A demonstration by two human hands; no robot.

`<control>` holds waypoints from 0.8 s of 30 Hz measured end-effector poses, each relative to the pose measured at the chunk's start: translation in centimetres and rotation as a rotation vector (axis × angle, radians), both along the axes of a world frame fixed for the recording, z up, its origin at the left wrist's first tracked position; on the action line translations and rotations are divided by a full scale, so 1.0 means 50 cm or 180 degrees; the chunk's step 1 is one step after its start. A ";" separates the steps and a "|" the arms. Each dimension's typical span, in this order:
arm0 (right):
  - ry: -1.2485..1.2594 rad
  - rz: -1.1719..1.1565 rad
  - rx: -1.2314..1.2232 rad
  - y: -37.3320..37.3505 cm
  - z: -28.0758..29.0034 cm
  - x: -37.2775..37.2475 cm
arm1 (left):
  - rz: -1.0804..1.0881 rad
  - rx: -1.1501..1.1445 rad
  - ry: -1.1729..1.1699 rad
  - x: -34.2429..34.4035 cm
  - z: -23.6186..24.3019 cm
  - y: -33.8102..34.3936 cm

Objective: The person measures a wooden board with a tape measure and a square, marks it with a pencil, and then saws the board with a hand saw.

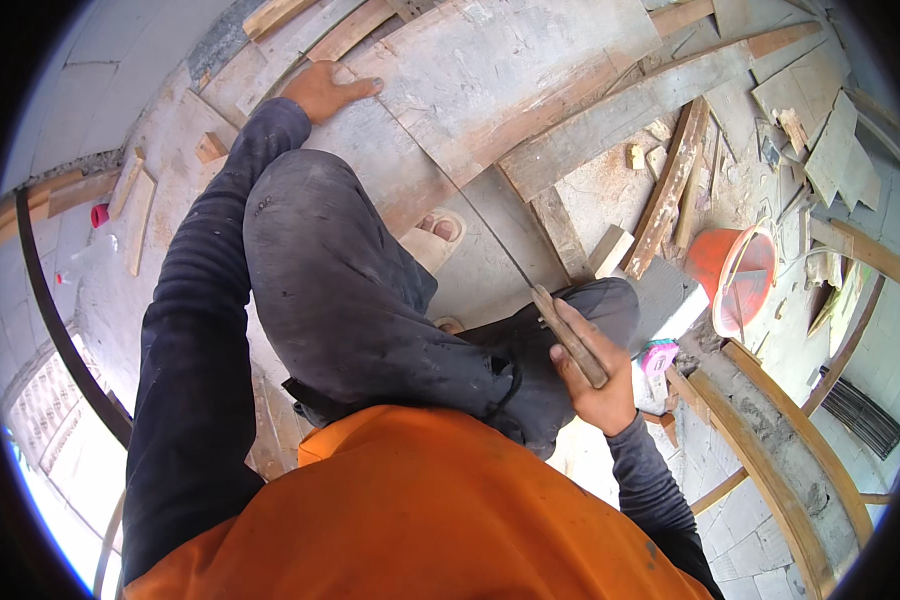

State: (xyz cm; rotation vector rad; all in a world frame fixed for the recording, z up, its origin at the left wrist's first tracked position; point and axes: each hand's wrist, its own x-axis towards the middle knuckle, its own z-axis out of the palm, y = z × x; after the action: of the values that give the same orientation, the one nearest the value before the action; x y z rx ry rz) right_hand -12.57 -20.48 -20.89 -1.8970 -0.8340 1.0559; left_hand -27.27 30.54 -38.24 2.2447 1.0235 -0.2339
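Note:
My right hand [600, 383] is closed around the wooden handle of a handsaw [573, 340]. Its thin blade, seen nearly edge-on, runs up and left from the handle to a wide wooden board [510, 85], where it lines up with a dark straight line across the wood. My left hand [322, 92] presses on the board left of that line, thumb stretched toward it; its other fingertips are hard to see. My bent left knee rests over the board's near left part. Beneath it, a sandalled foot [440, 228] shows.
A long plank [630, 115] lies beyond the board's right side. An orange bucket [732, 278] stands at right, near a pink tape measure [658, 357]. Wood offcuts [825, 150] litter the far right. Timber forms with concrete [770, 430] curve along the lower right.

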 end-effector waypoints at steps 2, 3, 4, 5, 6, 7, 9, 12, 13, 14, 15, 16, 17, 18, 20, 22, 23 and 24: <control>-0.0026 0.0027 -0.0228 0.030 0.018 0.005 | 0.0019 -0.0081 -0.0021 -0.003 -0.017 0.005; -0.0044 -0.0018 -0.0446 0.076 0.010 0.008 | 0.0010 -0.0159 -0.0066 -0.001 -0.020 0.008; 0.0027 0.0088 -0.0125 0.135 -0.021 0.009 | 0.0001 -0.0103 0.0016 0.000 -0.019 0.009; 0.0141 0.0134 -0.0314 0.212 -0.063 0.008 | -0.0010 -0.0090 0.0070 0.002 -0.015 0.010; 0.0040 0.0248 -0.0106 0.269 -0.096 0.006 | -0.0034 -0.0073 0.0120 0.005 -0.008 0.008; 0.0022 0.0375 -0.0025 0.306 -0.112 0.005 | -0.0016 -0.0045 0.0094 0.005 0.003 0.007; -0.0072 0.0215 0.0156 0.311 -0.110 0.005 | -0.0122 -0.0121 -0.0006 0.011 0.016 0.002; 0.0238 0.0050 -0.0474 0.181 -0.028 0.010 | 0.0115 -0.0251 -0.0093 0.011 0.015 -0.010; 0.0150 -0.0046 -0.0180 0.123 0.003 0.013 | 0.0128 -0.0336 -0.0071 0.011 0.009 -0.012; 0.0156 -0.0198 -0.0440 0.085 0.017 0.018 | 0.0136 -0.0370 -0.0148 0.010 0.000 -0.013; 0.0072 -0.0123 -0.0193 0.058 0.022 0.020 | 0.0173 -0.0372 -0.0180 0.011 -0.009 -0.009; 0.0026 -0.0097 -0.0199 0.046 0.012 0.023 | 0.0141 -0.0543 -0.0184 0.011 -0.016 -0.001; -0.0039 -0.0106 0.0032 0.046 -0.003 0.024 | 0.0095 -0.0755 -0.0120 0.012 -0.024 0.007; 0.0146 -0.0151 -0.0338 0.057 -0.031 0.025 | 0.0064 -0.0975 -0.0087 0.014 -0.031 0.019; 0.0180 -0.0152 -0.0246 0.098 -0.092 0.022 | -0.0006 -0.0437 -0.0021 0.023 -0.044 0.042; -0.0018 -0.0134 0.0203 0.124 -0.125 0.017 | 0.0034 -0.0011 -0.0047 0.025 -0.046 0.068; 0.0095 -0.0098 -0.0006 0.134 -0.139 0.015 | 0.0077 0.0001 -0.0118 0.029 -0.052 0.073; 0.0212 -0.0054 -0.0215 0.136 -0.140 0.012 | 0.0131 0.0009 -0.0190 0.033 -0.058 0.074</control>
State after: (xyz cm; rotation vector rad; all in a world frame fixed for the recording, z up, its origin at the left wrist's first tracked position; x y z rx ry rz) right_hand -11.98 -13.68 -27.88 -1.9107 -0.7517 1.1434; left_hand -25.64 34.25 -41.14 2.2173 1.0378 -0.1471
